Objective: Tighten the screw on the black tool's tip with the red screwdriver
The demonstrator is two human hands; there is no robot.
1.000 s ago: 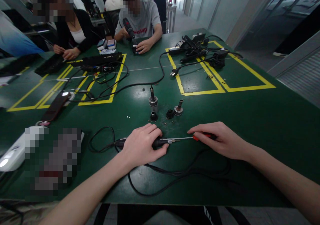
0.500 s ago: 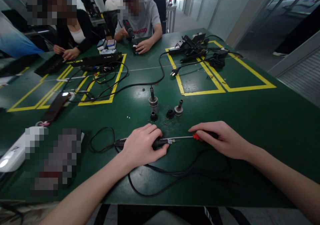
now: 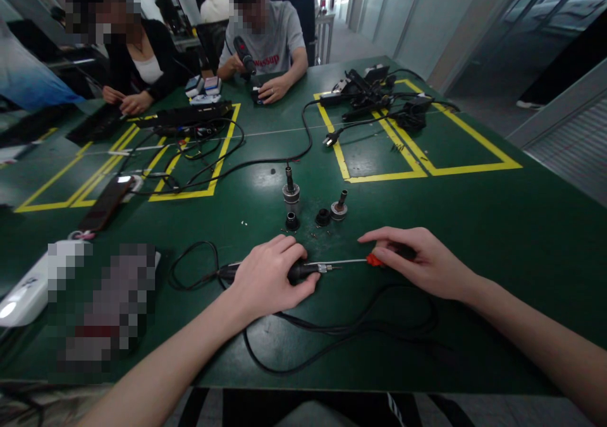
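Left hand (image 3: 268, 278) clasps the black corded tool handle (image 3: 298, 271), pressing it flat on the green table (image 3: 474, 224). Right hand (image 3: 420, 262) grips the red-handled screwdriver (image 3: 374, 260), whose thin steel shaft meets the handle's silver tip just right of the left hand. Small metal fittings (image 3: 291, 193) stand beyond the handle.

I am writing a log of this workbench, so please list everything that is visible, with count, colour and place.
corded black tool: 1, black, under left hand
screwdriver: 1, red handle, in right hand, tip at the tool's end
small metal and black parts: 4, beyond the hands
black cable: 1, looped near table edge
power plug: 1, black, mid-table
phone: 1, dark, far left
co-workers: 2, seated at far side
table: 1, green, yellow tape boxes
left hand: gripping tool
right hand: gripping screwdriver
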